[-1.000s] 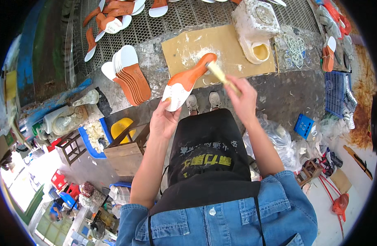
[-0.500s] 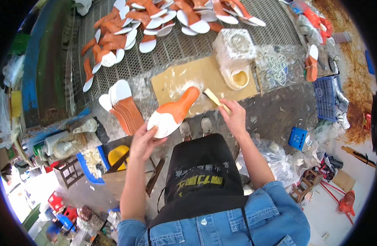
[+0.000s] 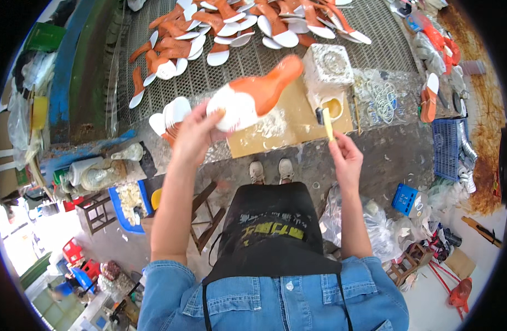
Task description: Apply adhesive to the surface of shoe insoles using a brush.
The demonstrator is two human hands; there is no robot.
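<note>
i'm holding an insole (image 3: 253,99) in my left grip (image 3: 195,132), brush (image 3: 328,127) in my right grip (image 3: 347,157)
spread insoles (image 3: 218,55) lying beyond, maybe done; leftward stack (image 3: 177,110) seemingly waiting

bright — washed-out glare far left | edges bowed, black fisheye rim | lower left soft

Orange-and-white, sole-shaped insole (image 3: 257,95): held aloft, narrow orange end pointing away and right. Pale-handled, dark-tipped brush (image 3: 328,126): tip uppermost, right of insole, apart.

The left hand (image 3: 196,133) holds an orange-white insole (image 3: 256,95), the right hand (image 3: 346,158) a brush (image 3: 327,124).
</note>
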